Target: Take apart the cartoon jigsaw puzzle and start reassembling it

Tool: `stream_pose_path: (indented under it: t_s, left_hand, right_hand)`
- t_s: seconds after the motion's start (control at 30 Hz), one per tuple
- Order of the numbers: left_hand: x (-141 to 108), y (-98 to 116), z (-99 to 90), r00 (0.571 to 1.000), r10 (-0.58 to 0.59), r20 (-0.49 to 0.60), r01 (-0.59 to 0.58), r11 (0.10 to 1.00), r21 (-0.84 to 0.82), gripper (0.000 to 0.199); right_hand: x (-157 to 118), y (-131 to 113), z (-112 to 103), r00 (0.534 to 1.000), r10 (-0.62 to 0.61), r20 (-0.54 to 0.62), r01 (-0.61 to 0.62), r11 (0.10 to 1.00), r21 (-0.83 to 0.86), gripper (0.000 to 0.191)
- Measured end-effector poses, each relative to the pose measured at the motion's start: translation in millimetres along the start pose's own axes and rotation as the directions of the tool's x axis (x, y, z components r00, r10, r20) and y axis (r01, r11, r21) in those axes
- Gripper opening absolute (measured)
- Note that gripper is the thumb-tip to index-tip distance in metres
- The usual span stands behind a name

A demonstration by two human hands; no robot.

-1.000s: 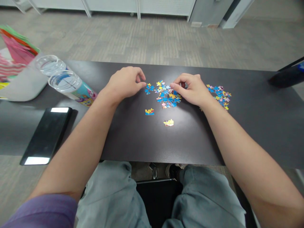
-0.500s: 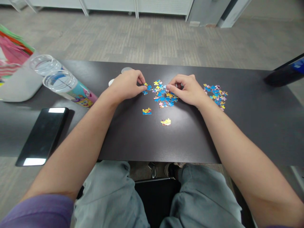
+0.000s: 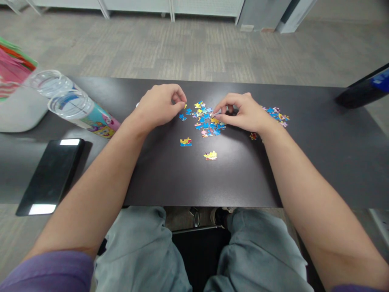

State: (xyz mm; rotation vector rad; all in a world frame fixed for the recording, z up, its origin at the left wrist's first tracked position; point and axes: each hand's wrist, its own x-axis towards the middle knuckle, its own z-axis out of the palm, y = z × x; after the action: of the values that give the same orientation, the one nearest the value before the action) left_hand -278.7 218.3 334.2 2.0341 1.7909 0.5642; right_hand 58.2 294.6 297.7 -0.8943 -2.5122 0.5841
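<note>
A loose pile of jigsaw puzzle pieces (image 3: 206, 123), blue, yellow and pink, lies on the dark table between my hands. My left hand (image 3: 162, 105) is at the pile's left, thumb and forefinger closed on a small yellow puzzle piece (image 3: 185, 106). Just below those fingertips lie a few blue pieces (image 3: 182, 117). My right hand (image 3: 238, 111) pinches a small pale piece (image 3: 212, 115) at the pile's right side; the fingers partly hide it. Nearer to me are two joined-looking clusters, one yellow and blue (image 3: 186, 142), one mostly yellow (image 3: 210, 155).
A second heap of pieces (image 3: 276, 114) lies beyond my right wrist, with a reddish piece (image 3: 253, 136) beside the forearm. At left are a black phone (image 3: 51, 176), clear-topped printed tubes (image 3: 88, 115) and a white container (image 3: 21, 109). A dark object (image 3: 361, 91) stands at right.
My left hand has drawn slightly up and away from the blue pieces, with the yellow piece in its fingertips. My right fingers have shifted a little over the pile. The view has moved slightly.
</note>
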Motion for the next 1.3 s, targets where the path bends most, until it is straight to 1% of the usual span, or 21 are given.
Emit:
stream_pose_path:
  t_s: [0.1,0.2,0.27,0.33,0.4,0.47,0.5,0.53,0.57,0.6,0.67,0.7,0.73,0.8,0.9,1.03,1.17,1.23,1.3]
  left_hand:
    - [-0.5,5.9,-0.1,1.0,-0.003,0.031,0.003,1.0,0.0,0.022]
    - [1.1,7.9,2.1,0.995,0.034,0.091,-0.033,0.999,-0.011,0.022]
    - [2.3,6.9,4.2,0.992,0.057,0.112,-0.055,0.998,-0.021,0.021]
    - [3.1,5.4,5.6,0.992,0.064,0.113,-0.062,0.998,-0.017,0.021]
    - [2.9,4.8,4.7,0.994,0.062,0.093,-0.063,0.998,0.008,0.02]
    - [1.4,6.8,1.1,0.994,0.067,0.085,-0.07,0.997,0.029,0.023]
    - [0.2,9.0,-1.7,0.993,0.068,0.101,-0.071,0.997,0.028,0.027]
    - [-1.3,11.7,-4.8,0.987,0.069,0.145,-0.072,0.997,0.018,0.032]
    - [-2.9,14.9,-8.0,0.974,0.07,0.217,-0.072,0.997,0.001,0.037]
    - [-4.6,18.3,-11.0,0.95,0.07,0.305,-0.069,0.997,-0.015,0.042]
    - [-7.7,24.1,-15.7,0.879,0.063,0.472,-0.058,0.998,-0.026,0.047]
    - [-9.0,26.2,-17.1,0.848,0.051,0.527,-0.051,0.999,-0.015,0.048]
    - [-9.9,27.7,-17.9,0.828,0.034,0.559,-0.044,0.999,0.003,0.048]
    - [-10.9,29.0,-17.4,0.821,-0.006,0.571,-0.022,0.999,0.043,0.048]
    - [-11.4,29.9,-13.2,0.831,-0.029,0.555,-0.013,0.997,0.07,0.049]
    - [-13.1,34.1,-6.7,0.828,0.013,0.561,-0.064,0.995,0.072,0.052]
    - [-15.8,39.0,-6.9,0.825,0.036,0.564,-0.091,0.993,0.071,0.055]
    - [-16.4,40.0,-8.7,0.832,0.04,0.553,-0.095,0.993,0.071,0.055]
    - [-16.1,39.6,-9.8,0.854,0.037,0.519,-0.089,0.993,0.076,0.054]
  right_hand:
    - [-1.4,1.8,-6.4,0.999,-0.015,0.046,0.011,0.997,0.071,0.03]
    - [-1.7,4.0,-8.8,0.997,-0.01,0.073,0.005,0.998,0.066,0.028]
    - [-1.8,5.4,-8.5,0.997,-0.011,0.081,0.006,0.998,0.062,0.027]
    - [-2.1,6.4,-7.5,0.996,-0.012,0.086,0.007,0.998,0.058,0.029]
    - [-2.6,6.9,-6.4,0.996,-0.011,0.084,0.006,0.999,0.054,0.032]
    - [-2.8,7.0,-5.8,0.997,-0.018,0.077,0.014,0.999,0.049,0.035]
    - [-2.7,7.0,-5.8,0.997,-0.023,0.075,0.02,0.999,0.046,0.034]
    - [-2.5,7.0,-5.9,0.997,-0.03,0.076,0.027,0.999,0.043,0.033]
    - [-2.1,7.1,-6.2,0.996,-0.034,0.083,0.031,0.999,0.04,0.03]
    - [-1.6,7.2,-6.6,0.995,-0.035,0.091,0.032,0.999,0.039,0.028]
    - [-0.6,7.3,-7.4,0.994,-0.022,0.105,0.018,0.999,0.044,0.028]
    - [-0.1,7.3,-7.8,0.994,-0.011,0.11,0.005,0.999,0.051,0.029]
    - [0.2,7.4,-8.1,0.994,0.002,0.113,-0.009,0.998,0.058,0.03]
    - [0.6,7.5,-8.4,0.993,0.023,0.115,-0.031,0.997,0.071,0.03]
    - [0.3,8.3,-7.4,0.994,0.032,0.109,-0.04,0.996,0.077,0.028]
    - [-0.3,11.6,-4.3,0.997,0.018,0.077,-0.025,0.996,0.082,0.028]
    - [0.0,13.3,-3.2,0.998,0.019,0.067,-0.028,0.991,0.134,0.031]
    - [0.5,11.8,-4.0,0.997,0.027,0.069,-0.039,0.983,0.181,0.036]
    - [1.4,8.8,-4.7,0.997,0.032,0.068,-0.048,0.971,0.236,0.043]
